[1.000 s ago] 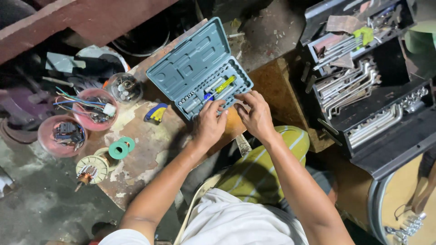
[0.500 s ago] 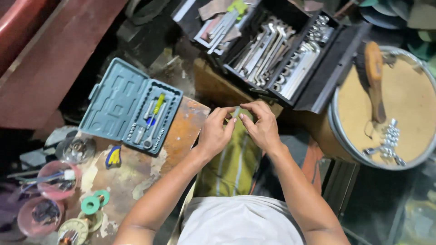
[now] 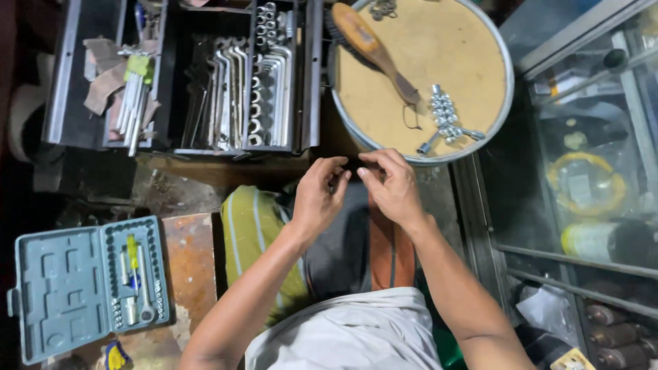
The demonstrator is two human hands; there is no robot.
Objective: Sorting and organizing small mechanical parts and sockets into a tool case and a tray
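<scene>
black toolbox [image 3: 179, 75] open, wrenches [image 3: 236, 89] racked inside. grey socket case [image 3: 86, 288] open, lower left. round tray [image 3: 425, 62] holds brush [image 3: 373, 48], sockets [image 3: 444, 113]. left hand [image 3: 319, 199], right hand [image 3: 392, 188] fingertips together at tray's near rim; pinched item too small to tell.

- Between the fingertips of the left hand [image 3: 319, 199] and right hand [image 3: 392, 188], we cannot tell whether anything small is pinched.
- Far right of the fingers, glass glare blurs the cabinet [image 3: 589, 185] contents.
- Well left of the fingers, the toolbox [image 3: 68, 75] is cut off by the top edge.
</scene>
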